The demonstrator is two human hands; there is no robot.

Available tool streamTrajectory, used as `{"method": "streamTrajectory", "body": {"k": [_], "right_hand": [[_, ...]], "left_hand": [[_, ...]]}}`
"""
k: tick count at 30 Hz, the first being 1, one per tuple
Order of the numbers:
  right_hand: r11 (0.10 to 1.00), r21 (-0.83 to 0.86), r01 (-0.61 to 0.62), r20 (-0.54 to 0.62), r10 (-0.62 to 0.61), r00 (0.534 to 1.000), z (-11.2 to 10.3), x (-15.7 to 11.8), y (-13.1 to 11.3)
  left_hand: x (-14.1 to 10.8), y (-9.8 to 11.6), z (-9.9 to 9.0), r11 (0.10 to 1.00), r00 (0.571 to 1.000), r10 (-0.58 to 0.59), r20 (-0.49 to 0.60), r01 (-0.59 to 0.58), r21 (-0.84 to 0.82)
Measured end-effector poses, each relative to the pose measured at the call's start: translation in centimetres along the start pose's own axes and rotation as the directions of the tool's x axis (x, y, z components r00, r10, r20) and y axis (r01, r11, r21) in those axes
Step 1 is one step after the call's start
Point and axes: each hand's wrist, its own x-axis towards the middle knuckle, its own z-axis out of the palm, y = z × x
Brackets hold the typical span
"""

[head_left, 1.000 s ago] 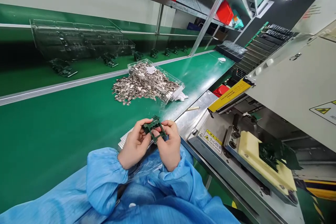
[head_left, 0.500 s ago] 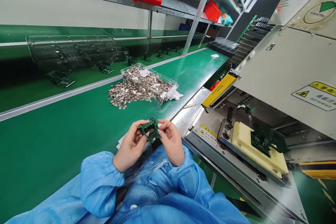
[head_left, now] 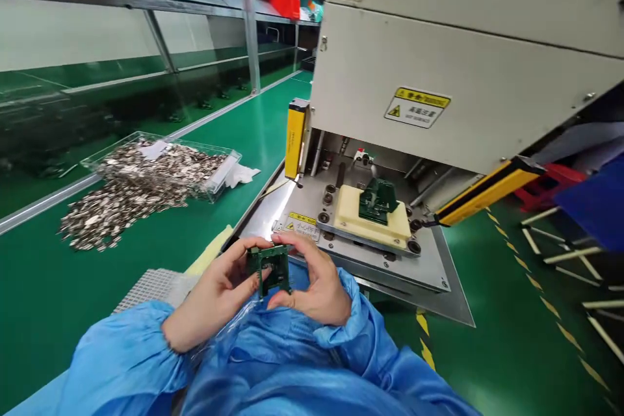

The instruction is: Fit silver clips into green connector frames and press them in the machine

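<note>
Between my two hands is a small green plastic frame (head_left: pixel 275 266) with an opening through its middle. My left hand (head_left: pixel 221 289) grips its left side, the thumb reaching into the opening. My right hand (head_left: pixel 314 279) curls round the right side, fingers at the top edge and thumb near the lower edge. In front of them to the right, another dark green part (head_left: pixel 377 201) rests in a cream-coloured fixture (head_left: pixel 348 214) on the press. On the bench at left, a heap of small metal pieces (head_left: pixel 104 214) spills out of a clear plastic tray (head_left: pixel 221 175).
The press housing (head_left: pixel 390 65) rises over the fixture, flanked by a yellow left guard bar (head_left: pixel 295 143) and a yellow right guard bar (head_left: pixel 487 192). White crumpled paper (head_left: pixel 242 174) lies by the tray. A grey textured pad (head_left: pixel 151 289) sits left of my hands.
My view has swung to the right, so the press is now ahead and the metal pieces are farther left. The green frame has been turned in my hands, with both still holding it.
</note>
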Motion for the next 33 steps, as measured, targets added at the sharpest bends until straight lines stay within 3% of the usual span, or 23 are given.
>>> {"method": "streamTrajectory", "body": {"k": [4, 7, 10, 12, 14, 16, 18, 20, 22, 25, 28, 30, 33], "right_hand": [[0.993, -0.095, 0.07, -0.088, -0.078, 0.993, -2.1, -1.6, -0.2], [0.992, -0.118, 0.041, -0.139, -0.057, 0.989, -3.5, -2.4, -0.6], [0.996, -0.09, -0.03, -0.185, 0.012, 0.983, -5.5, -3.9, -1.4], [0.995, -0.044, -0.089, -0.28, 0.073, 0.957, -7.4, -5.3, -1.9], [0.993, -0.028, -0.115, -0.481, 0.088, 0.872, -9.5, -6.7, -2.0], [0.988, -0.086, -0.132, -0.702, 0.034, 0.712, -11.8, -7.8, -1.7], [0.969, -0.164, -0.182, -0.818, -0.03, 0.575, -14.0, -8.2, -1.2], [0.955, -0.207, -0.214, -0.839, -0.061, 0.541, -15.8, -7.9, -0.9], [0.954, -0.234, -0.189, -0.81, -0.084, 0.581, -17.0, -6.9, -0.9], [0.949, -0.272, -0.162, -0.707, -0.083, 0.702, -17.6, -4.5, -1.0], [0.9, -0.367, -0.235, -0.571, -0.019, 0.82, -17.4, -1.7, -0.6], [0.845, -0.457, -0.278, -0.461, 0.042, 0.886, -17.3, 0.0, -0.1], [0.795, -0.51, -0.328, -0.3, 0.193, 0.934, -17.5, 1.7, 0.5]], "left_hand": [[1.7, 0.1, 3.5, 0.999, 0.999, 0.042, -0.03, -0.042, -0.005], [2.3, 0.7, 5.0, 1.0, 1.0, 0.03, -0.004, -0.03, 0.004], [3.3, 2.0, 5.4, 0.999, 0.983, 0.033, 0.183, -0.034, 0.005], [4.6, 3.3, 5.4, 0.995, 0.955, 0.066, 0.289, -0.085, 0.056], [6.6, 4.5, 5.9, 0.97, 0.952, 0.145, 0.27, -0.191, 0.153], [9.3, 5.6, 7.1, 0.914, 0.946, 0.258, 0.196, -0.305, 0.268], [12.2, 6.3, 9.0, 0.858, 0.924, 0.339, 0.178, -0.381, 0.345], [14.8, 6.8, 10.8, 0.849, 0.918, 0.338, 0.208, -0.392, 0.353], [16.5, 7.2, 11.9, 0.888, 0.929, 0.291, 0.226, -0.351, 0.296], [16.5, 7.6, 11.2, 0.943, 0.952, 0.262, 0.16, -0.287, 0.167], [13.8, 7.2, 7.8, 0.968, 0.97, 0.234, 0.058, -0.238, 0.077], [11.1, 6.0, 4.8, 0.986, 0.987, 0.154, 0.044, -0.156, 0.057], [7.4, 2.6, 0.3, 0.998, 0.997, -0.03, 0.069, 0.026, 0.062]]}}
